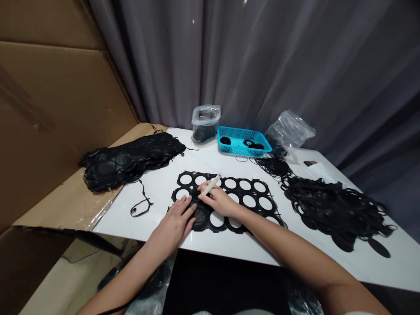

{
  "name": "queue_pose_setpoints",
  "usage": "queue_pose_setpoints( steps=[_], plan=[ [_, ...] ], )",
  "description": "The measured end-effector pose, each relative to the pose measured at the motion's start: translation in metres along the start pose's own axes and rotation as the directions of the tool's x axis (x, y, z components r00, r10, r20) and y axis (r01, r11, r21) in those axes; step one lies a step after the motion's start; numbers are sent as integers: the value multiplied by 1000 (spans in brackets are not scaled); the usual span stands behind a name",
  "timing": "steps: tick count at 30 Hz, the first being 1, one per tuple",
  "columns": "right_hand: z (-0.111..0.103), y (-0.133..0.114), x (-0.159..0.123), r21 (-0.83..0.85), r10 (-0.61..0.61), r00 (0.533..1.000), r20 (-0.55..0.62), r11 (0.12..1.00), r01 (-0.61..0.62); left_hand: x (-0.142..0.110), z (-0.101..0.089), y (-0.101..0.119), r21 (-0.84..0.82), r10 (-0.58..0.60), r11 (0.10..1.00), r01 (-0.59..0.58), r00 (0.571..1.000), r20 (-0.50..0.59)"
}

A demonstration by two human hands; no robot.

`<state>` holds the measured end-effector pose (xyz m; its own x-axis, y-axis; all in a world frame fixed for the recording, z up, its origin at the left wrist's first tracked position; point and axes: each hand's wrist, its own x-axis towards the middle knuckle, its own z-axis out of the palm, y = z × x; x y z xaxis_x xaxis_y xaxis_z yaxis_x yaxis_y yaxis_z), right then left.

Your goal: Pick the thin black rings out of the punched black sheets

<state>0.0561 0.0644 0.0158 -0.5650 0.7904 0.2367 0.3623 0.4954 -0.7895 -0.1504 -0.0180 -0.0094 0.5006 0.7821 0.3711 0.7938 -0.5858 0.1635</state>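
Observation:
A black rubber-like sheet (pixel 245 184) with rows of round holes lies flat on the table in front of me. Most holes show the white tabletop, while one near my left hand is still filled by a dark disc (pixel 199 217). With its fingers stretched over the sheet's left side, my left hand (pixel 177 221) presses flat and holds nothing. My right hand (pixel 218 200) is closed around a white pen-like tool (pixel 211 184), held slanted over the sheet. The tool's lower tip is hidden by my fingers.
Black sheets are stacked (pixel 131 159) at left on cardboard. Black scraps (pixel 334 205) pile up at right. Behind stand a bag-lined plastic tub (pixel 205 124), a blue basket (pixel 244 151) with black rings, and a clear plastic bag (pixel 290 129). A thin black strip (pixel 141 208) lies at left.

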Motion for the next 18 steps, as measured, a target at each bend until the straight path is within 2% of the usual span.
queue_pose_setpoints(
  steps=[13, 16, 18],
  plan=[
    [-3, -1, 1, 0, -25, 1000, 9, 1000, 25, -2, -2, -2, -61, -1, 998, 2, 1000, 12],
    [3, -3, -4, -48, -74, 997, 4, 996, 74, -2, -2, -3, -47, 3, 999, -2, 1000, 20],
    [11, -3, -8, -139, -116, 993, 3, 984, 116, -2, -2, -3, -29, 10, 1000, -9, 999, 31]
  ],
)
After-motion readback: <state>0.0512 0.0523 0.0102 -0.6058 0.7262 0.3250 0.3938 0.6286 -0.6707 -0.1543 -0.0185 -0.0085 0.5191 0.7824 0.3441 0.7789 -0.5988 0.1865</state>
